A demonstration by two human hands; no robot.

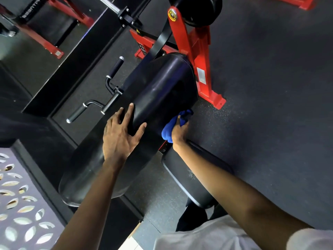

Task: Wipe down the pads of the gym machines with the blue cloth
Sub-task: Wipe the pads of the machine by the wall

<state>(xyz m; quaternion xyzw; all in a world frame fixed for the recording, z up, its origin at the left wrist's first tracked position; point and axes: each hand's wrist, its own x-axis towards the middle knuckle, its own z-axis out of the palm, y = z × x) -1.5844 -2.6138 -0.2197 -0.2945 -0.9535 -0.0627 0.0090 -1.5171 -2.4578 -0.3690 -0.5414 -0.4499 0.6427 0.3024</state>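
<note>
A long black chest pad (158, 92) of a red-framed machine runs from the lower left to the centre of the head view. My left hand (121, 134) rests flat on its near side, fingers spread. My right hand (179, 131) grips a bunched blue cloth (174, 124) and presses it against the pad's right edge. A smaller black seat pad (191, 177) lies below my right forearm.
Black handles with chrome ends (106, 91) stick out left of the pad. The red frame (200, 56) stands on the dark rubber floor (270, 105) at the right. A black roller pad (198, 9) sits at the top. A perforated panel (19, 204) fills the lower left.
</note>
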